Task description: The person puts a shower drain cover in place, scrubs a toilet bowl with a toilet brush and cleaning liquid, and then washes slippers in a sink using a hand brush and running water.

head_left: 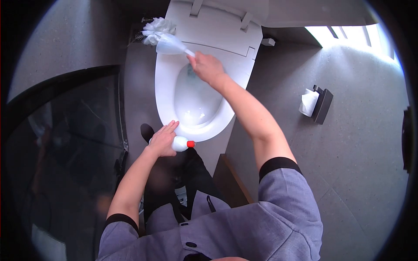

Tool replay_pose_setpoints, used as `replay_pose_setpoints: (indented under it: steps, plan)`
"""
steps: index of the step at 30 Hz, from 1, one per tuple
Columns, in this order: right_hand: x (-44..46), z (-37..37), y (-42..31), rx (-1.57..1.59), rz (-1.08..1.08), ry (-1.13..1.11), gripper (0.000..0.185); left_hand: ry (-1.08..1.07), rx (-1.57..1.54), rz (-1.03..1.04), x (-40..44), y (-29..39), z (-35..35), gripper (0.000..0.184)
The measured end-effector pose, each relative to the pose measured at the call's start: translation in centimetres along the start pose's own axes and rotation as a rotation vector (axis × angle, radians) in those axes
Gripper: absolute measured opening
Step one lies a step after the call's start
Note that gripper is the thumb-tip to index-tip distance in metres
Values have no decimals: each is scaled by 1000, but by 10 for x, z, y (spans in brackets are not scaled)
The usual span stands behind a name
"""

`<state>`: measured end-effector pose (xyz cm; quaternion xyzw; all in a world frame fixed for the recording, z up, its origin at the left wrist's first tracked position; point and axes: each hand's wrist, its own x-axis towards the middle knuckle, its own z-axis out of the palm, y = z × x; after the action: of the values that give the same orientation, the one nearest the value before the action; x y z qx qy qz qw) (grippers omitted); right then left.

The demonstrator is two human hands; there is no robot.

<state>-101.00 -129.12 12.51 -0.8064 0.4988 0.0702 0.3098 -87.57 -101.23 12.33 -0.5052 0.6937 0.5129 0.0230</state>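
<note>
A white toilet (163, 93) stands in front of me with its lid raised. My right hand (206, 67) is closed round the thin handle of a white toilet brush (170, 45) above the back of the bowl. The brush has a cone-shaped guard and a fluffy, ruffled head, which points left past the seat edge. My left hand (163, 140) is at the front left of the seat, closed on a white bottle (180, 144) with a red cap. The bottle lies sideways, cap to the right. Two fingers stretch out over the seat rim. The hand hides the bottle's other end.
A dark glass panel (74, 143) with a black frame stands on the left. On the right, a dark paper holder (323, 105) carries a white toilet roll (308, 103) against the grey tiles. A brown-edged dark panel (233, 182) is near my right side.
</note>
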Motion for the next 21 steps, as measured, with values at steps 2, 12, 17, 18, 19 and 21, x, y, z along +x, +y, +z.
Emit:
replay_pose_setpoints:
  steps: [2, 12, 17, 18, 19, 21]
  plan:
    - [-10, -12, 22, -64, -33, 41, 43, 13, -4, 1, 1, 0, 0, 57]
    - [-151, -65, 157, -504, 242, 47, 37, 97, 1, 43, -7, -6, 11, 55]
    - [-42, 2, 62, -24, 241, 147, 45, 183, -169, 6, -20, -8, 16, 55]
    - [-54, 26, 49, 25, 195, 124, 44, 193, -218, -17, -28, -5, 12, 55]
    - [-73, 49, 37, 71, 144, 103, 43, 238, -283, -42, -40, -3, 10, 54]
    - [-141, 95, 33, 70, 142, -82, 40, 307, -354, -90, -67, -5, 11, 54]
